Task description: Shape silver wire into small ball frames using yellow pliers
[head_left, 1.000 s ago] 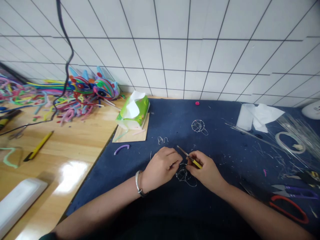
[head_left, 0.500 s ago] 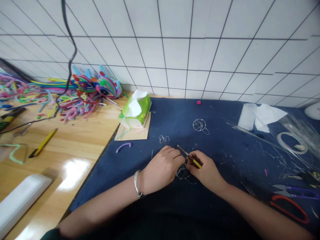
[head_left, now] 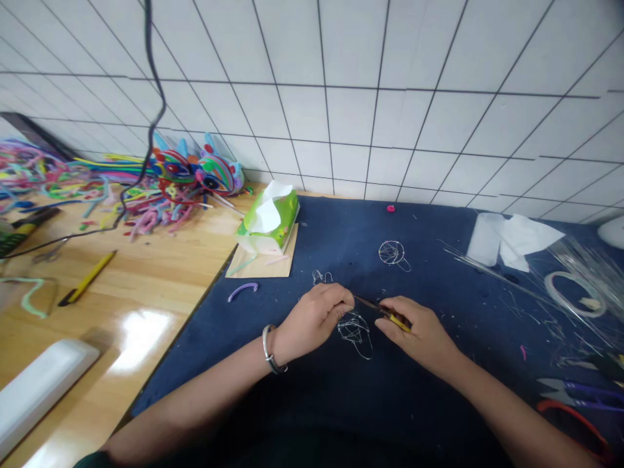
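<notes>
My left hand (head_left: 316, 318), with a bangle at the wrist, is closed in a pinch on the edge of a small wire frame (head_left: 354, 328). This rounded tangle of thin silvery wire hangs below the fingertips, a loose loop trailing from it. In my right hand (head_left: 419, 328) are slim long-nose pliers (head_left: 400, 322) with a yellow handle, the fingers wrapped round it. Their dark tip points left and reaches the left fingertips; whether it grips wire there I cannot tell. Beyond the hands lie a round wire piece (head_left: 391, 252) and a bent wire scrap (head_left: 322, 277).
A green tissue pack (head_left: 273, 214) rests on a board (head_left: 263, 268). At right are straight wires (head_left: 487, 263), a white coil (head_left: 550, 292), purple-handled scissors (head_left: 580, 393) and a red-handled tool (head_left: 580, 419). Colourful pipe cleaners (head_left: 156, 218) and a yellow cutter (head_left: 90, 276) lie left.
My hands have drawn apart, the right one shifting right with the pliers, which now lie flatter. The wire frame shows more clearly beneath my left hand. The view has shifted slightly.
</notes>
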Motion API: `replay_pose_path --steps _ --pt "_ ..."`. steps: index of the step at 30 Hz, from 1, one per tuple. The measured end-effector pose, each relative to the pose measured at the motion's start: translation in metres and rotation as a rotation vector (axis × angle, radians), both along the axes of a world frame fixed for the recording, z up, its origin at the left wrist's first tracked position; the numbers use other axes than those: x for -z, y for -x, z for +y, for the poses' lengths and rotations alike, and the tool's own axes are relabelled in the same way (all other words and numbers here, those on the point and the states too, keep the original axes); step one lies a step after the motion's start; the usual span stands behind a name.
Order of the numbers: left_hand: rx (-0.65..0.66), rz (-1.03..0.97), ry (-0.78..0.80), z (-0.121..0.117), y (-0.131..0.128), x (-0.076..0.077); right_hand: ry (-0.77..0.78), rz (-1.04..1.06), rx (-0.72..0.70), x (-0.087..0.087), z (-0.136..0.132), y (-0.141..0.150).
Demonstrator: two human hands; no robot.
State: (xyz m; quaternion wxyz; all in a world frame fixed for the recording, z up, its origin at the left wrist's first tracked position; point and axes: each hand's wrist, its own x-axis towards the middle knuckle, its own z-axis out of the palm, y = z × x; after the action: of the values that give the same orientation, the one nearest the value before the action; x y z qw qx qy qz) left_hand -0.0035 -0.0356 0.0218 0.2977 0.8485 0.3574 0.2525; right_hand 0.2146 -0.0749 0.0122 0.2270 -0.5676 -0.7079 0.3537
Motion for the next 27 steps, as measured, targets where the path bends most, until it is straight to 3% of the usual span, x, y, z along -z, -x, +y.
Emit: replay_pose_path --steps 7,14,27 --pt "-0.004 -0.064 0.002 0.001 0.003 0.002 -0.209 -0.208 -0.139 -0.008 0.001 -0.011" --pt "0.027 -0.104 -0.020 0.001 0.002 0.005 -0.233 -0.269 -0.198 -0.012 -0.001 -0.011" --pt "0.111 -0.020 -0.236 0.003 0.004 0.013 -0.287 -0.332 -0.212 -0.011 -0.003 -0.010"
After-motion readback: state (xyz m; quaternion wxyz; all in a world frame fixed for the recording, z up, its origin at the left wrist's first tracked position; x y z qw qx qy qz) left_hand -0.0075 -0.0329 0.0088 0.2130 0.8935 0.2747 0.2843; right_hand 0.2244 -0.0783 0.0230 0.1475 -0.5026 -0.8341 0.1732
